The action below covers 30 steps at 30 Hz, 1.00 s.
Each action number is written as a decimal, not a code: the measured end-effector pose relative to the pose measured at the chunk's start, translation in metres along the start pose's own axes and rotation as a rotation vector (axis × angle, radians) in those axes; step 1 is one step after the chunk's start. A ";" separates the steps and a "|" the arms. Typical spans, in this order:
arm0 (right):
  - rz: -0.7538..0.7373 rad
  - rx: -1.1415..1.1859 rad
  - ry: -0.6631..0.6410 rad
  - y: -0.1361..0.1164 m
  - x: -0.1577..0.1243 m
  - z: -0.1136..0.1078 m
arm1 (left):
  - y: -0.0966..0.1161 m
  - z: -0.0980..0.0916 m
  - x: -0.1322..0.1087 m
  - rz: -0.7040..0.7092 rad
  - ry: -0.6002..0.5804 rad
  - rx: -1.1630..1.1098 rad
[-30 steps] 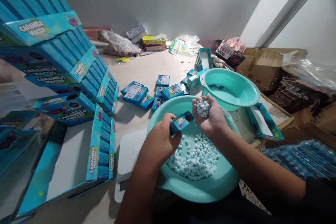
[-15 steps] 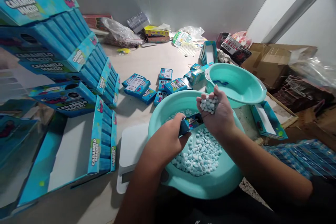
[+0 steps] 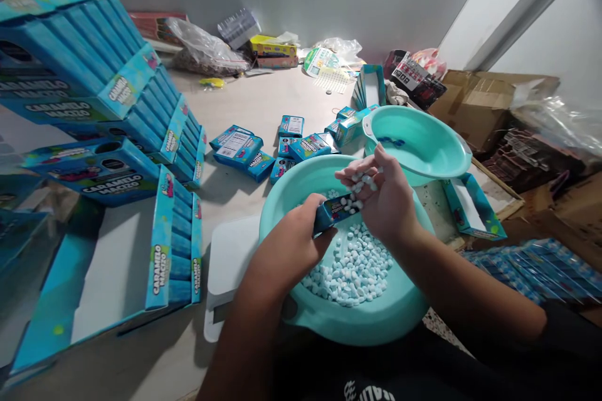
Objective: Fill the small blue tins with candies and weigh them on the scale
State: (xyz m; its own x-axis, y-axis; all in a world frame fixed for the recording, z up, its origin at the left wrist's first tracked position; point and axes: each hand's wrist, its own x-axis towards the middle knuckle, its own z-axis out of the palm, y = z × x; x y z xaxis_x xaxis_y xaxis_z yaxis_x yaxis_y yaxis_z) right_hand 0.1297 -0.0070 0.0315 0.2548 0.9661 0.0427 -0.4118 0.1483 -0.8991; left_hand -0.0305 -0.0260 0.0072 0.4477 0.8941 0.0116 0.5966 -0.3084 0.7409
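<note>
- Small blue box (image 3: 329, 214): tilted, above the front basin, its end at the right palm.
- Left hand (image 3: 298, 241): clamped on the box, thumb on one side, fingers on the other.
- Right hand (image 3: 388, 207): palm up, cupped, fingers extended; supports loose candies (image 3: 365, 183), not clamped.
- Some pale candies sit right at the box end beside the palm; whether any are inside, cannot tell.
- Front basin (image 3: 357, 329): turquoise, under both hands, candy heap (image 3: 348, 272) on its bottom.
- White scale (image 3: 235, 250): just left of the basin, partly behind the left forearm.
- Blue packets (image 3: 308, 146): scattered beyond the basin, some overlapping.
- Second basin (image 3: 433, 141): turquoise, behind and right, a few dark blue pieces (image 3: 391, 141) inside.
- Blue tray (image 3: 473, 210): beside the second basin, white interior.
- Display boxes (image 3: 122, 91): "CARAMELO MACIZO", stacked far left.
- Cardboard boxes (image 3: 475, 100): right edge, crumpled plastic nearby.
</note>
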 end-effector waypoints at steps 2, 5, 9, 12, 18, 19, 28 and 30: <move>-0.043 0.004 -0.075 0.001 -0.001 0.000 | -0.001 0.000 0.000 0.013 0.013 -0.008; -0.096 0.023 -0.143 0.004 -0.002 0.000 | -0.001 0.000 0.000 0.024 0.031 -0.026; -0.183 -0.007 -0.159 0.005 -0.004 0.001 | -0.001 0.000 0.000 0.028 0.044 -0.046; -0.259 -0.086 -0.098 0.006 0.000 -0.009 | -0.003 0.000 0.001 0.011 0.125 -0.084; 0.264 -0.486 -0.116 0.042 0.023 -0.056 | -0.009 0.003 0.008 -0.051 0.446 -0.335; 0.270 -0.563 -0.190 0.053 0.024 -0.060 | -0.009 0.004 0.009 -0.063 0.465 -0.337; 0.101 -0.737 -0.595 0.111 -0.047 -0.023 | -0.002 0.001 0.010 -0.198 0.521 -0.219; 0.161 -0.738 -0.613 0.108 -0.060 -0.019 | -0.002 0.002 0.011 -0.188 0.501 -0.190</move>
State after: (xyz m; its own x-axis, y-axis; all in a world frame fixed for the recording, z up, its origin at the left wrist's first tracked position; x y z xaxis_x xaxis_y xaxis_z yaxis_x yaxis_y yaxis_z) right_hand 0.0865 -0.0525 -0.0762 -0.3425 0.9367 -0.0729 0.3039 0.0370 -0.9520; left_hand -0.0261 -0.0162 0.0043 -0.0532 0.9872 0.1506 0.4848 -0.1063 0.8681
